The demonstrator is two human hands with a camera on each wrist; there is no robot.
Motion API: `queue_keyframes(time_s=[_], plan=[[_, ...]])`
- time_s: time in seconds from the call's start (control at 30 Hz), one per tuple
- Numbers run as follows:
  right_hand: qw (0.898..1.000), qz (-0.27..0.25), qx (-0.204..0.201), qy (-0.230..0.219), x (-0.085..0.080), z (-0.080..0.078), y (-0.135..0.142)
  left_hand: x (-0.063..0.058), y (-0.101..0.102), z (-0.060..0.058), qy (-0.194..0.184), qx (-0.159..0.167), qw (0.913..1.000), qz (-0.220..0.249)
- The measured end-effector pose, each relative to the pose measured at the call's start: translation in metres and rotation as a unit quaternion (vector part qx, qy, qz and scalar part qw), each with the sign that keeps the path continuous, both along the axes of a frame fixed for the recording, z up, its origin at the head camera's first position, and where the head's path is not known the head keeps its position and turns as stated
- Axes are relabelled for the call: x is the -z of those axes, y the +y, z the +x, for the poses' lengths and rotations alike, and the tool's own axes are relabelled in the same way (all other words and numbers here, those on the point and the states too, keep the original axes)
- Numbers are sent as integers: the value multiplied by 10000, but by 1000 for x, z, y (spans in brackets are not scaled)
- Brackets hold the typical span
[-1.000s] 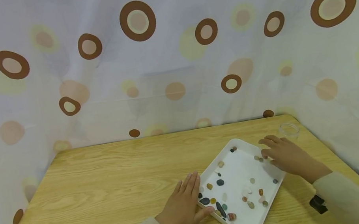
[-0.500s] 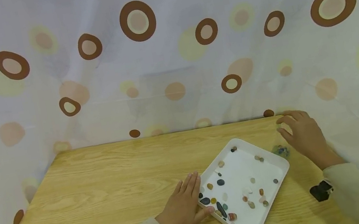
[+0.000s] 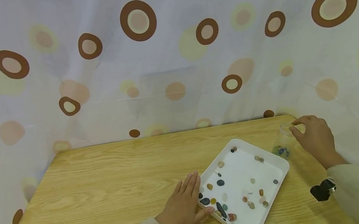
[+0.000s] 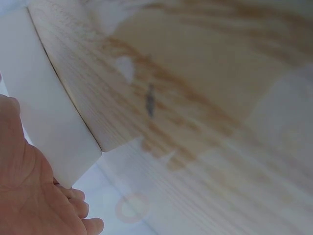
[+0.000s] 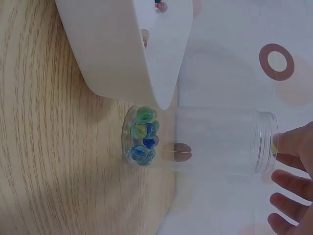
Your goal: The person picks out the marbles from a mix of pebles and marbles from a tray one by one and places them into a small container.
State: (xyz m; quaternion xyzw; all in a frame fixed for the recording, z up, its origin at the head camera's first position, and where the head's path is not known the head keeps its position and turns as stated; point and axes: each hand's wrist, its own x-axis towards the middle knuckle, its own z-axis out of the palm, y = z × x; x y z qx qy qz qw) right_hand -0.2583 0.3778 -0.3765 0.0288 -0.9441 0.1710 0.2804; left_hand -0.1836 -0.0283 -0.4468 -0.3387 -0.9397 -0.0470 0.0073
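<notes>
My left hand (image 3: 183, 206) lies flat with straight fingers against the left side of a white tray (image 3: 265, 169); the left wrist view shows it beside the tray wall (image 4: 44, 93). Several polished pebbles lie scattered in the tray, among them a dark oval pebble (image 3: 220, 182). Behind the tray's right corner stands a clear jar (image 5: 215, 139), lidless and upright, with several green and blue glass marbles (image 5: 145, 134) at its bottom. At the jar's mouth, my right hand (image 3: 316, 140) pinches what looks like a small yellowish marble (image 5: 275, 144), mostly hidden by finger and thumb.
Everything stands on a wood-grain table (image 3: 106, 189). A pale curtain (image 3: 168, 50) with brown rings and spots hangs behind and at both sides. The tray's near right corner stands close beside the jar.
From above the tray's right edge, my right hand has gone to the jar's mouth, then shifted slightly right and down at the rim. My left hand and the tray have stayed put.
</notes>
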Motion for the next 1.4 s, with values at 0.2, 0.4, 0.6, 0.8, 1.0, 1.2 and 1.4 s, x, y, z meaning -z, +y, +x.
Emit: queue_keyframes(time_s=[0.2, 0.4, 0.6, 0.8, 1.0, 1.2, 1.4], plan=[[10000, 70, -35, -8, 0, -1, -1, -1, 0, 1, 41, 23, 10000, 65], [9999, 152, -64, 7, 0, 0, -1, -1, 0, 1, 64, 46, 9999, 66], [9999, 130, -20, -80, 0, 1, -1, -2, 0, 1, 101, 70, 9999, 53], [9999, 116, -62, -34, 0, 2, -2, -2, 0, 1, 66, 69, 9999, 58], [9999, 111, -46, -95, -1, 1, -2, -2, 1, 0, 43, 66, 9999, 99], [9998, 138, -47, -107, 0, -1, -1, -3, 0, 1, 57, 60, 9999, 95], [9997, 171, -164, -34, 2, 0, -1, -5, 0, 2, -48, 32, 10000, 73]])
